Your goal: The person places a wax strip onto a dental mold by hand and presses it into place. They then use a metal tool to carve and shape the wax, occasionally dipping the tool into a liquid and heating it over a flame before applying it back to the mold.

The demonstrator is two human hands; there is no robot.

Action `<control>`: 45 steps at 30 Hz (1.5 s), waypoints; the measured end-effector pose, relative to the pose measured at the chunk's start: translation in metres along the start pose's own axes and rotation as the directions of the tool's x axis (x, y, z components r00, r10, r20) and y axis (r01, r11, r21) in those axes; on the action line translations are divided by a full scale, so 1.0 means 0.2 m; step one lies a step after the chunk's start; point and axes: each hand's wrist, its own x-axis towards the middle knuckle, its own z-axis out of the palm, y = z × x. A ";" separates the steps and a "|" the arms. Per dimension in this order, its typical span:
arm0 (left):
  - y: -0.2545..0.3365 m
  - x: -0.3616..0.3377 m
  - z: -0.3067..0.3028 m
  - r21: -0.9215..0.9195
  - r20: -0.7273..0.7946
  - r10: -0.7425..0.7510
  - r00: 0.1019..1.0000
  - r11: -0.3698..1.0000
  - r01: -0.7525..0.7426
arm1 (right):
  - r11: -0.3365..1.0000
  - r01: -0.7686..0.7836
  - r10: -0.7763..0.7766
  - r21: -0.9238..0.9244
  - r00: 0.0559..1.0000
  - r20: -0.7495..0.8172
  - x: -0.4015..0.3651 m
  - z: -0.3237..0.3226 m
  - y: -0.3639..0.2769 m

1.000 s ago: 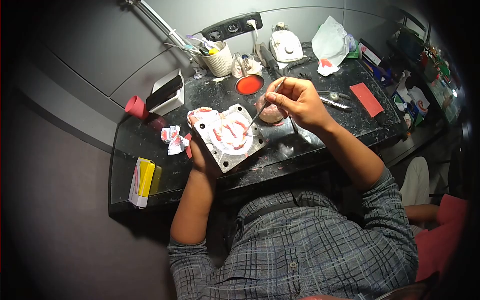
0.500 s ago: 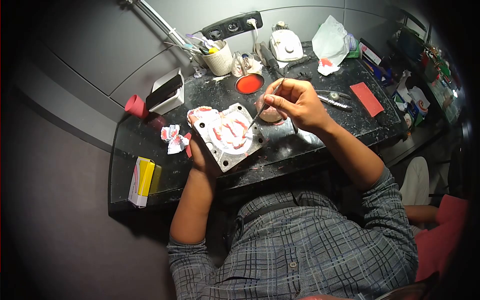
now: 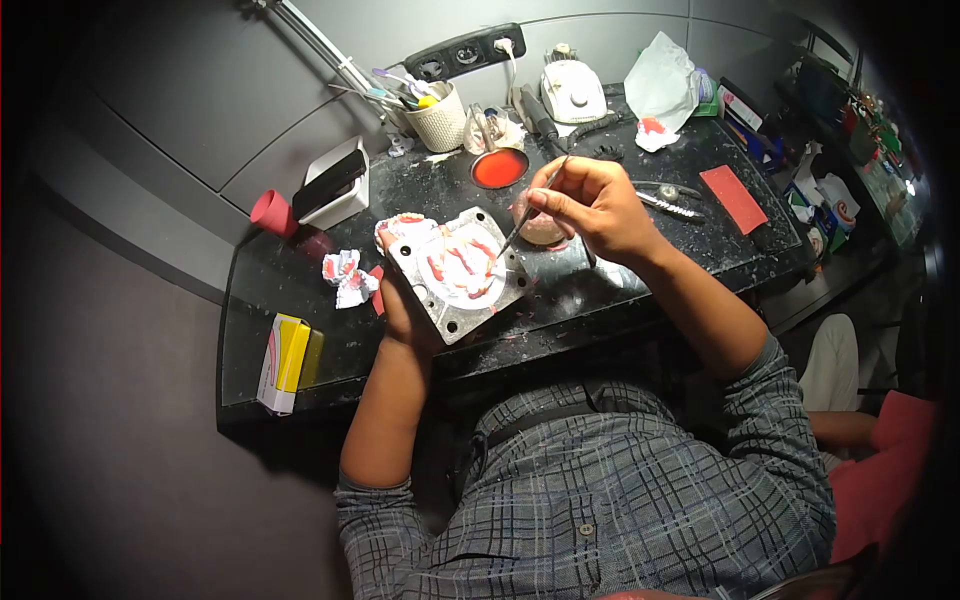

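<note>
My left hand [image 3: 398, 308] is wrapped round the side of a metal denture flask [image 3: 452, 327], tilted over the front part of the bench. White plaster [image 3: 487, 297] fills the flask, with a curved ridge of red-pink wax [image 3: 458, 266] on it. A thin metal dental hand tool [image 3: 521, 226] is pinched between the thumb and fingers of my right hand [image 3: 603, 212]. Its tip points down at the right rim of the plaster; whether it touches is too small to tell. Beside my left fingers is a plaster piece with pink wax [image 3: 403, 228].
On the black bench [image 3: 350, 385] are plaster bits [image 3: 348, 279], a yellow-white box [image 3: 284, 364], a red cup [image 3: 272, 214], a dish of red wax [image 3: 499, 168], a tool holder [image 3: 438, 122], a handpiece unit [image 3: 573, 92] and a pink wax sheet [image 3: 733, 198]. Another person's red sleeve [image 3: 895, 480] shows at right.
Both hands and the flask are almost exactly where they were. The tool's tip has shifted only very slightly at the plaster's right rim.
</note>
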 end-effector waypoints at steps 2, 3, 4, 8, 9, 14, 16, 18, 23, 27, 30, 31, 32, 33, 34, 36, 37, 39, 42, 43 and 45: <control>0.00 0.00 -0.01 0.030 -0.072 0.031 0.997 0.999 -0.029 | 0.999 -0.035 0.034 0.033 0.999 0.021 0.00 -0.01 -0.01; 0.01 -0.01 -0.02 0.062 -0.143 0.067 0.987 0.996 -0.059 | 0.999 -0.022 0.022 0.041 1.000 0.018 0.00 -0.01 -0.01; 0.01 -0.01 -0.03 0.064 -0.142 0.068 0.988 0.996 -0.060 | 0.999 -0.009 0.008 0.050 1.000 0.015 0.00 -0.02 -0.01; 0.01 -0.01 -0.03 0.148 -0.217 0.120 0.969 0.985 -0.089 | 0.976 0.099 -0.146 -0.194 0.958 -0.245 0.02 -0.14 -0.06; 0.01 -0.01 -0.02 0.169 -0.245 0.131 0.961 0.982 -0.091 | 0.966 0.140 -0.203 -0.220 0.932 -0.299 0.04 -0.18 -0.05; 0.01 0.00 0.00 0.170 -0.230 0.113 0.967 0.983 -0.075 | 0.965 0.133 -0.214 -0.225 0.896 -0.390 0.04 -0.24 -0.06; 0.01 0.00 0.00 0.075 -0.180 0.076 0.981 0.995 -0.063 | 0.963 0.169 -0.237 -0.208 0.900 -0.365 0.05 -0.23 -0.05; 0.01 0.00 -0.01 -0.012 -0.040 0.017 0.999 1.000 -0.018 | 0.949 0.193 -0.275 -0.249 0.895 -0.352 0.06 -0.21 -0.02; 0.00 0.00 0.02 0.002 -0.154 0.056 0.986 0.998 -0.056 | 0.951 0.158 -0.247 -0.265 0.905 -0.348 0.05 -0.21 -0.02; 0.01 -0.01 0.02 0.190 -0.123 0.080 0.989 0.980 -0.056 | 0.953 0.121 -0.218 -0.277 0.909 -0.354 0.05 -0.19 -0.03; 0.01 0.00 0.02 0.061 -0.168 0.074 0.983 0.996 -0.065 | 0.970 0.160 -0.218 -0.184 0.908 -0.357 0.04 -0.19 -0.05; 0.01 0.00 0.02 0.061 -0.169 0.075 0.983 0.996 -0.065 | 0.979 0.156 -0.190 -0.131 0.935 -0.300 0.04 -0.19 -0.06; 0.01 0.00 0.01 0.045 -0.160 0.068 0.985 0.997 -0.062 | 0.986 0.149 -0.163 -0.078 0.957 -0.239 0.03 -0.18 -0.07; 0.01 0.00 0.01 0.028 -0.150 0.060 0.987 0.998 -0.057 | 0.986 0.148 -0.162 -0.076 0.957 -0.240 0.03 -0.16 -0.07; 0.01 0.00 0.00 0.029 -0.151 0.059 0.987 0.998 -0.055 | 0.992 0.115 -0.125 -0.058 0.974 -0.191 0.02 -0.14 -0.08; -0.01 0.01 0.00 0.206 -0.294 0.249 0.923 0.959 -0.193 | 0.996 0.088 -0.091 -0.029 0.991 -0.097 0.01 -0.10 -0.06; -0.01 0.02 0.02 0.206 -0.294 0.248 0.923 0.959 -0.192 | 0.997 0.062 -0.064 -0.037 0.996 -0.067 0.01 -0.09 -0.06; -0.01 0.01 0.08 0.017 -0.109 0.042 0.993 0.999 -0.041 | 0.997 0.064 -0.065 -0.039 0.998 -0.024 0.01 -0.07 -0.04; -0.01 0.01 0.08 0.080 -0.150 0.050 0.988 0.996 -0.038 | 0.999 0.043 -0.043 -0.020 0.999 0.003 0.01 -0.05 0.00; -0.01 0.01 0.08 0.079 -0.150 0.049 0.988 0.996 -0.038 | 0.999 0.043 -0.043 -0.020 0.999 0.002 0.01 -0.05 0.00; -0.01 0.01 0.08 0.109 -0.177 0.058 0.983 0.993 -0.039 | 0.997 0.066 -0.067 -0.042 0.998 -0.014 0.01 -0.04 -0.01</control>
